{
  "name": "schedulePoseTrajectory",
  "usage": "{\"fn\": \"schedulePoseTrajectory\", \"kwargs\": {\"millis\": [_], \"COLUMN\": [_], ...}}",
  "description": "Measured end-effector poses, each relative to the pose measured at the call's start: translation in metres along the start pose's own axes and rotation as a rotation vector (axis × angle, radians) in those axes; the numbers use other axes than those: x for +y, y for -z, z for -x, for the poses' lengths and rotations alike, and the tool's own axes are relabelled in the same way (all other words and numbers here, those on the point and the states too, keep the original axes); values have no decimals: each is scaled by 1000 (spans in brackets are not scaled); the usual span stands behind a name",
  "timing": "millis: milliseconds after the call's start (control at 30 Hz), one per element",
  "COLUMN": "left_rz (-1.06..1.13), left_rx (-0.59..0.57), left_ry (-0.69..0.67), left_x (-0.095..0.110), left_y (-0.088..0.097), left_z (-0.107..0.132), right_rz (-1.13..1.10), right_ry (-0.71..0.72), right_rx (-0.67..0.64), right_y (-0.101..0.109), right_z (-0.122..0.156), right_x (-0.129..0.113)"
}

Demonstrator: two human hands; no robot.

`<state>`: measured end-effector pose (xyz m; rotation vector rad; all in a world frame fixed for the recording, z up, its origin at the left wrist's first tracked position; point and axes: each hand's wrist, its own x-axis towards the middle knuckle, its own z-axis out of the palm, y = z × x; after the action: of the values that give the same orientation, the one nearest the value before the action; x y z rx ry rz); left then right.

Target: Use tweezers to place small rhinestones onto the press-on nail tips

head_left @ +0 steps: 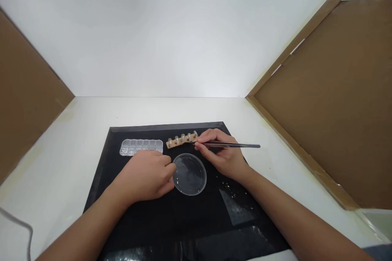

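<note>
On the black rectangular mat (147,216), left to right: clear plastic compartment box (141,147), left hand (147,177) curled, steadying the clear round dish (190,174); right hand (222,153) pinching steel tweezers (228,144), tips at the wooden strip of small clear caps (182,139). Risk: a slipped pinch likely flicks a cap off the mat.

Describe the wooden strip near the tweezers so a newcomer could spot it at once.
Start at the black mat on the white table. Along its far edge, right of the clear compartment box and just beyond the round clear dish, lies the wooden strip. It is the only tan item there, carrying a row of small clear nail tips, with the tweezers in the right hand pointing at its right end.
</note>
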<state>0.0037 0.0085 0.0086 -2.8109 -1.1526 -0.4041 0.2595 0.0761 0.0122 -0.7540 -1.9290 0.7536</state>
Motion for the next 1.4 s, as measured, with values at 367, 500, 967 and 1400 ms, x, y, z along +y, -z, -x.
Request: {"fn": "schedulePoseTrajectory", "kwargs": {"millis": [367, 500, 967, 1400], "left_rz": [3, 12, 19, 12], "left_rx": [-6, -17, -4, -11], "left_ry": [-1, -8, -12, -17], "left_x": [1, 2, 3, 3], "left_y": [-3, -2, -2, -1], "left_z": [0, -1, -3, -4], "right_rz": [21, 10, 95, 123], "right_ry": [-37, -19, 37, 122], "right_rx": [10, 9, -12, -17], "right_y": [-9, -11, -11, -10], "right_z": [-5, -6, -7, -9], "right_x": [6, 6, 9, 9]}}
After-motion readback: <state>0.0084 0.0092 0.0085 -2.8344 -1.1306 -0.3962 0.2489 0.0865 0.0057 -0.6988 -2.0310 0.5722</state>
